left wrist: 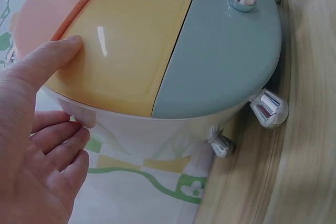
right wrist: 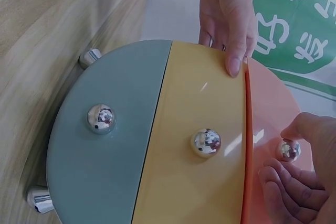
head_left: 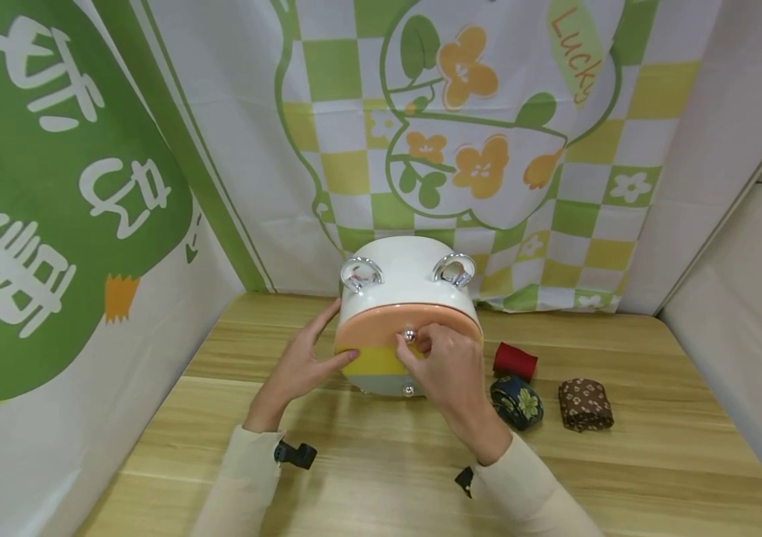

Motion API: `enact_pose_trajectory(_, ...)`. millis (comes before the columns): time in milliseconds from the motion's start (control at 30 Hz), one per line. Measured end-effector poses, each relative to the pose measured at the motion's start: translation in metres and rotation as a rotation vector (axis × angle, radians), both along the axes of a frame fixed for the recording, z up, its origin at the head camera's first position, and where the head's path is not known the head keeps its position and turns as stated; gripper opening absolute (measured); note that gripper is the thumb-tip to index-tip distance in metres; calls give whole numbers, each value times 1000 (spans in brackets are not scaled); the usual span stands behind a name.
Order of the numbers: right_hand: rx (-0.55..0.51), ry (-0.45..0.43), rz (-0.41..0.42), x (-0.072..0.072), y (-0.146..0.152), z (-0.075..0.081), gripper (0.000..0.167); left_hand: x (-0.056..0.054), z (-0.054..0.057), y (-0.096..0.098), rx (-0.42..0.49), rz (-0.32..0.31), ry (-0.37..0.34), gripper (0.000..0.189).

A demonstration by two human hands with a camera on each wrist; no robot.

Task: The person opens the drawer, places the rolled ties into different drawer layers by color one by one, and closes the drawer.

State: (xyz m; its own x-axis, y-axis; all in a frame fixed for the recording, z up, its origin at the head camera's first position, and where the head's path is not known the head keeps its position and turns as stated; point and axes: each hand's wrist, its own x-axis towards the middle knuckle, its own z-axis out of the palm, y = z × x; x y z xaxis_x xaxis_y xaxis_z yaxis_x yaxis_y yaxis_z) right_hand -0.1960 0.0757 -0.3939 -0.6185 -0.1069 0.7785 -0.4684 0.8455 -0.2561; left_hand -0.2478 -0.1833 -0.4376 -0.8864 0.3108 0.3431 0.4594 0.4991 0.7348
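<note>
Plain cream sleeves (head_left: 241, 473) are worn with small black wrist devices (head_left: 297, 455).

You have one bench (head_left: 367, 485) carrying one rounded cabinet (head_left: 408, 280) and three cloth rolls (head_left: 585, 405). On that single cabinet you can count three drawer fronts (right wrist: 197, 93), three knobs (right wrist: 101, 118), two silver loops (head_left: 362, 261) and, from the left wrist view, three silver feet (left wrist: 270, 110). You also get one left grip (head_left: 300, 365) and one right grip (head_left: 451, 365), making two, plus two black wrist devices (head_left: 297, 455).
</note>
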Motion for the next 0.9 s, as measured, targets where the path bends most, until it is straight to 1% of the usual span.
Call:
enact_pose_trajectory(133, -5, -10, 9, 5, 1, 1, 32, -1, 0, 0, 2, -4, 15, 93)
enact_pose_trajectory(300, -11, -19, 28, 11, 2, 1, 31, 0, 1, 0, 12, -11, 15, 94)
enact_pose_trajectory(467, 4, -2, 36, 15, 4, 2, 31, 0, 2, 0, 2, -13, 19, 94)
enact_pose_trajectory(567, 6, 10, 39, 18, 5, 2, 31, 0, 2, 0, -6, -24, 18, 94)
enact_pose_trajectory(700, 6, 30, 39, 23, 5, 1, 31, 0, 1, -1, -7, -28, 0, 95)
enact_pose_trajectory(900, -15, 51, 53, 30, 5, -1, 32, -1, 1, -1, -18, -7, -21, 93)
